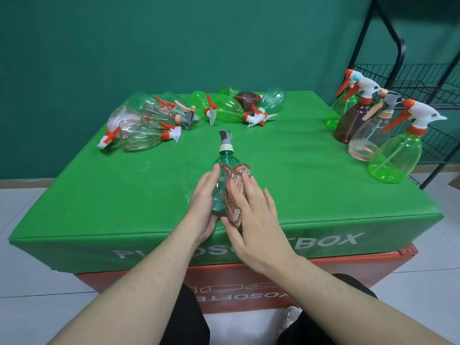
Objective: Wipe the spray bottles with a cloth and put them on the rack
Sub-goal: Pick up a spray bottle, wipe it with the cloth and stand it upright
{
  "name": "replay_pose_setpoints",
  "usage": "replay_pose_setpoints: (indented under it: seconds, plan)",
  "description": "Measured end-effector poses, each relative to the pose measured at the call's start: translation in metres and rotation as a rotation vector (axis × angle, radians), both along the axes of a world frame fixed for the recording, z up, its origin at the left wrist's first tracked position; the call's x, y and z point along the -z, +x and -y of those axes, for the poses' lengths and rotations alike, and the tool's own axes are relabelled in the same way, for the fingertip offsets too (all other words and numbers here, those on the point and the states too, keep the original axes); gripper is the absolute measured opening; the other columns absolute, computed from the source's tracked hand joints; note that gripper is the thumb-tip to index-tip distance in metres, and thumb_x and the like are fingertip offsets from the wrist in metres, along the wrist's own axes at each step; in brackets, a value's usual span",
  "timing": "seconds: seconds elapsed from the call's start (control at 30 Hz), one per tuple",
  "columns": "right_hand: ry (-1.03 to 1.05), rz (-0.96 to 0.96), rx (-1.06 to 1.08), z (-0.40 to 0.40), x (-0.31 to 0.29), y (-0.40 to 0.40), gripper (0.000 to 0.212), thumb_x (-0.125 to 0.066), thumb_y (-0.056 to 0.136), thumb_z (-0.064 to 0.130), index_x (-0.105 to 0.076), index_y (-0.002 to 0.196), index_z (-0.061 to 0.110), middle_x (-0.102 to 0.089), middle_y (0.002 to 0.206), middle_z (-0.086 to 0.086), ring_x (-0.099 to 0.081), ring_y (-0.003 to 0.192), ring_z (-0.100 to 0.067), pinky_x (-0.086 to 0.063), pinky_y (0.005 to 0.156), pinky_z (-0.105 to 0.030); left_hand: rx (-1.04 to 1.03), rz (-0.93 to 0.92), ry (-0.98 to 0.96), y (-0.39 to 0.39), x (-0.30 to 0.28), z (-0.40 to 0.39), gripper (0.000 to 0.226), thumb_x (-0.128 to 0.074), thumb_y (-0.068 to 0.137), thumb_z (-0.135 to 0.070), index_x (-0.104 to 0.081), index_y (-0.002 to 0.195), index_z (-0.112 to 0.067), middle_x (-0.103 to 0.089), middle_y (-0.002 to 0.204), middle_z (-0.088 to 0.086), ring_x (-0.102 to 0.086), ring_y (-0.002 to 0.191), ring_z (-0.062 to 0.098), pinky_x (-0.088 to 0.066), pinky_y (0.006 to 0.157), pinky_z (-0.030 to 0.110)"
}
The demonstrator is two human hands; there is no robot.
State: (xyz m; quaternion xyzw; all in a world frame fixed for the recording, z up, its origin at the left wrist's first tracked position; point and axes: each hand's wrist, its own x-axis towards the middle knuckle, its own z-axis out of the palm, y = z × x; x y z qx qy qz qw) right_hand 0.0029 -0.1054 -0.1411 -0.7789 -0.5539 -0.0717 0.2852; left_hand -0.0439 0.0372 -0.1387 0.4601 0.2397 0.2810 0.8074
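Hands meet at the centre of the green table point(311, 195), close to its near edge. My left hand point(202, 202) cups a teal spray bottle point(222, 175) from the left side, its grip curled around the body and closed on it. My right hand point(254, 212) lies flat with fingers spread, pressing a brown cloth point(235, 190) against the bottle's right flank; that grip holds nothing by closing, it only pins the cloth in place.

The bottle lies with its long axis running straight away from me, base toward my wrists, grey nozzle pointing to the far edge. I judge the wiping stroke should travel along that axis, from base to neck, with the left hand steadying.

A heap of bottles on their sides point(159, 120) sits at the far left and far middle of the table, well apart from my hands. Four upright bottles point(373, 130) stand at the right edge, and the black wire rack point(423, 80) stands just beyond them, off the table to the far right. The right hand is nearer the rack. Open green surface lies between my hands and those upright bottles, so I judge a carry to the right has room, provided it passes over or behind the standing group without knocking them
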Motion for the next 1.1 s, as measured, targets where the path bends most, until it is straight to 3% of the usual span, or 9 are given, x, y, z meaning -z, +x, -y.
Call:
replay_pose_setpoints:
  seconds: [0.2,0.33,0.47,0.5,0.57,0.7,0.87,1.0,1.1]
  plan:
    - [0.075,-0.022,-0.048,-0.016,-0.008,-0.001,0.068,-0.037,0.101,0.046,-0.025,0.158,0.011,-0.006,0.170,-0.008,0.004,0.157,-0.022,-0.009,0.127,-0.049,0.081,0.026,-0.026,-0.001,0.003,-0.001,0.089,-0.075,0.079,-0.066,-0.054,0.146,-0.011,-0.063,0.141,0.015,-0.060,0.131,0.031,-0.041,0.117,0.051]
    - [0.045,-0.024,0.014,-0.035,-0.020,0.006,0.070,-0.028,0.100,0.051,-0.022,0.161,0.017,-0.012,0.170,-0.007,-0.001,0.157,-0.022,-0.013,0.126,-0.048,0.067,0.055,-0.026,0.000,0.005,-0.002,0.072,-0.065,0.092,-0.056,-0.053,0.148,-0.013,-0.061,0.145,0.011,-0.057,0.136,0.026,-0.040,0.117,0.045]
    - [0.068,-0.106,0.016,-0.055,-0.038,0.012,0.063,-0.028,0.104,0.048,-0.031,0.158,0.016,-0.020,0.167,-0.009,-0.011,0.156,-0.023,-0.012,0.127,-0.041,0.062,0.066,0.014,-0.004,-0.001,0.002,0.062,-0.052,0.093,-0.051,-0.055,0.145,-0.019,-0.067,0.138,0.003,-0.064,0.126,0.017,-0.055,0.095,0.031]
    - [0.073,-0.174,0.017,-0.059,-0.043,0.015,0.060,-0.031,0.106,0.045,-0.032,0.158,0.016,-0.020,0.167,-0.008,-0.012,0.155,-0.021,-0.010,0.128,-0.036,0.062,0.052,0.022,-0.004,-0.002,0.002,0.063,-0.052,0.090,-0.053,-0.057,0.144,-0.021,-0.069,0.135,0.002,-0.066,0.123,0.017,-0.058,0.090,0.032]
    - [0.076,-0.319,0.022,-0.064,-0.051,0.019,0.056,-0.033,0.108,0.040,-0.029,0.159,0.017,-0.019,0.168,-0.004,-0.016,0.154,-0.017,-0.008,0.125,-0.026,0.068,0.020,0.018,-0.005,-0.002,0.001,0.065,-0.056,0.090,-0.059,-0.057,0.144,-0.023,-0.069,0.134,0.002,-0.067,0.122,0.022,-0.056,0.096,0.044]
    - [0.123,-0.497,0.055,-0.067,-0.055,0.020,0.053,-0.035,0.108,0.037,-0.030,0.158,0.019,-0.030,0.164,-0.001,-0.031,0.148,-0.017,-0.019,0.121,-0.026,0.039,-0.009,-0.008,-0.005,0.000,-0.001,0.067,-0.057,0.091,-0.060,-0.055,0.145,-0.020,-0.069,0.134,0.004,-0.066,0.123,0.026,-0.051,0.105,0.054]
    - [0.079,-0.289,0.004,-0.051,-0.035,0.016,0.060,-0.032,0.106,0.040,-0.020,0.162,0.021,-0.013,0.170,-0.001,-0.012,0.155,-0.013,-0.010,0.125,-0.026,-0.008,0.000,0.006,-0.002,0.000,0.001,0.048,-0.053,0.102,-0.047,-0.055,0.141,-0.021,-0.070,0.132,0.004,-0.068,0.120,0.023,-0.056,0.093,0.041]
    - [0.006,-0.109,-0.005,-0.033,-0.015,0.007,0.069,-0.022,0.103,0.049,-0.006,0.163,0.019,0.004,0.171,-0.005,0.005,0.157,-0.019,-0.014,0.126,-0.047,-0.047,0.016,-0.007,-0.004,-0.004,0.005,0.072,-0.073,0.077,-0.056,-0.055,0.136,-0.018,-0.073,0.126,0.004,-0.072,0.110,0.017,-0.059,0.078,0.030]
    - [-0.029,-0.064,-0.012,-0.025,-0.008,0.000,0.071,-0.022,0.102,0.050,-0.001,0.163,0.019,0.010,0.170,-0.006,0.012,0.156,-0.022,-0.015,0.125,-0.051,-0.040,0.049,-0.040,-0.006,-0.005,0.005,0.079,-0.078,0.073,-0.047,-0.052,0.139,-0.011,-0.077,0.111,0.004,-0.074,0.100,0.016,-0.060,0.079,0.029]
